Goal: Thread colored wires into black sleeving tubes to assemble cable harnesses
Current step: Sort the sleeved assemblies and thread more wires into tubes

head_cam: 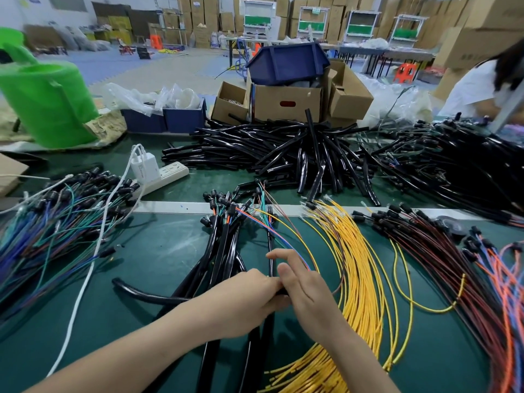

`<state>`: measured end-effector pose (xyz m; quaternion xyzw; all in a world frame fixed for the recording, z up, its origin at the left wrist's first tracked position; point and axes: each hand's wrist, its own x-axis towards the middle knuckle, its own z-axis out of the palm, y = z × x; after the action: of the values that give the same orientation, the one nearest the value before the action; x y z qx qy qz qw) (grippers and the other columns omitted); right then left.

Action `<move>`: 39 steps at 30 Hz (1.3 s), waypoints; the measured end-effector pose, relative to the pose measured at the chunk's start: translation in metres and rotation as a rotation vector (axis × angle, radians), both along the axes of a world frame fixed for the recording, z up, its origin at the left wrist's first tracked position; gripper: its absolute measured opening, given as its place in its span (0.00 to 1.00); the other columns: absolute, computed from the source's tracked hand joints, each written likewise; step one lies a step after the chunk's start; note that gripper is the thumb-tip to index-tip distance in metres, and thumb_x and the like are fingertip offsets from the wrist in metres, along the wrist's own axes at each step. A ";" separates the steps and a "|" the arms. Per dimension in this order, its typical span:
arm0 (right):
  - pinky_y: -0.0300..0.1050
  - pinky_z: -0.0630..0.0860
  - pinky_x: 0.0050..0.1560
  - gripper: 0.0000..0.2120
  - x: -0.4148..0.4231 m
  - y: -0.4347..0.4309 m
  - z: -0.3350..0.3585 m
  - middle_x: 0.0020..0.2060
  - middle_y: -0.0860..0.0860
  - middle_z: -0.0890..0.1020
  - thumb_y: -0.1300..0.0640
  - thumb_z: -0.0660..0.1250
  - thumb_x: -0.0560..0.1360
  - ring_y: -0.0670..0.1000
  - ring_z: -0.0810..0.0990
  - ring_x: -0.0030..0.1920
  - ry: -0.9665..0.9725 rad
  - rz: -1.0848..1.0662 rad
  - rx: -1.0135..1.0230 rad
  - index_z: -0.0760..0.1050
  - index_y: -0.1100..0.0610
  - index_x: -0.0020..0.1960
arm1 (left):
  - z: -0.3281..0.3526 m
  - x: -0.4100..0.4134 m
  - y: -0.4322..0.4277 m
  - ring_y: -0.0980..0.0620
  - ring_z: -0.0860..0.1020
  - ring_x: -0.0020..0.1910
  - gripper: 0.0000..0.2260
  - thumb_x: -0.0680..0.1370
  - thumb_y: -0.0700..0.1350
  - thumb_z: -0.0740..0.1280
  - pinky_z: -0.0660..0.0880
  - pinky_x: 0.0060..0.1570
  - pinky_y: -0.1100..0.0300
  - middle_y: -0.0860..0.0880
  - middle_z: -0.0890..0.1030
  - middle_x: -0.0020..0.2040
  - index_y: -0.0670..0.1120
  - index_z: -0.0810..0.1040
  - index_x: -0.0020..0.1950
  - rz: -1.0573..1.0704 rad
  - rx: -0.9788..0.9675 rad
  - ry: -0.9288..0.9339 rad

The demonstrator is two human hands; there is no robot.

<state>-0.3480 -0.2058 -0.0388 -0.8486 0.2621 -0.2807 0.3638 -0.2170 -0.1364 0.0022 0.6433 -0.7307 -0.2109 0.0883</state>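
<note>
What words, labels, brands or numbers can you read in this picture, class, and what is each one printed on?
No text here can be read.
Box, far right: faint dark print, too blurred to read.
Charger: small grey mark, too small to read.
Rack at the back: pale label, too blurred to read.

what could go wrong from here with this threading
1. The loose coloured wires arc freely toward the hands; one might miss the black tube in the grip of the left hand and bunch up.
2. The right hand sits beside the yellow wire pile; a stray strand may snag.
</note>
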 end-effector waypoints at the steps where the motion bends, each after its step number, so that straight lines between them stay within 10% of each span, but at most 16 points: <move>1: 0.44 0.63 0.30 0.21 0.000 0.000 0.000 0.22 0.49 0.68 0.35 0.45 0.76 0.47 0.67 0.24 0.016 -0.019 -0.047 0.69 0.42 0.57 | -0.001 0.000 0.003 0.38 0.75 0.41 0.09 0.82 0.50 0.55 0.73 0.44 0.47 0.42 0.78 0.40 0.46 0.70 0.50 -0.001 -0.019 -0.046; 9: 0.34 0.54 0.27 0.09 -0.001 -0.004 0.013 0.20 0.46 0.61 0.56 0.54 0.79 0.45 0.59 0.20 -0.127 -0.197 -0.194 0.72 0.52 0.52 | 0.016 0.019 0.041 0.47 0.65 0.31 0.13 0.82 0.55 0.53 0.65 0.36 0.50 0.51 0.66 0.30 0.49 0.62 0.41 0.068 -0.094 0.018; 15: 0.46 0.68 0.27 0.10 0.033 0.023 0.072 0.24 0.44 0.67 0.54 0.51 0.77 0.52 0.69 0.24 0.013 0.026 -0.540 0.63 0.46 0.57 | 0.045 0.024 0.051 0.43 0.71 0.37 0.09 0.82 0.50 0.53 0.68 0.41 0.49 0.46 0.75 0.37 0.50 0.61 0.43 0.077 -0.144 0.046; 23: 0.47 0.60 0.29 0.13 0.060 -0.008 0.079 0.24 0.45 0.66 0.57 0.55 0.81 0.48 0.63 0.26 -0.336 -0.120 -0.128 0.74 0.60 0.44 | 0.072 0.053 0.071 0.54 0.64 0.26 0.12 0.80 0.58 0.51 0.61 0.29 0.59 0.54 0.69 0.27 0.58 0.65 0.38 0.236 -0.416 0.181; 30: 0.45 0.70 0.26 0.17 0.102 0.005 0.127 0.19 0.47 0.69 0.51 0.52 0.81 0.55 0.69 0.20 -0.113 0.031 -0.692 0.75 0.60 0.52 | 0.086 0.069 0.048 0.57 0.68 0.26 0.12 0.81 0.45 0.56 0.65 0.29 0.67 0.54 0.70 0.30 0.53 0.68 0.37 0.280 -0.328 0.149; 39: 0.49 0.63 0.34 0.22 0.115 -0.040 0.121 0.24 0.47 0.68 0.51 0.53 0.83 0.48 0.64 0.27 -0.301 -0.025 0.009 0.71 0.58 0.34 | 0.101 0.089 0.052 0.57 0.65 0.23 0.14 0.76 0.59 0.52 0.63 0.26 0.63 0.56 0.71 0.26 0.52 0.68 0.38 0.297 -0.490 0.206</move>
<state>-0.2332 -0.2459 0.0821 -0.7922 0.2162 -0.4079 0.3991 -0.1281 -0.0840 0.1028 0.6781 -0.6448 -0.0772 0.3442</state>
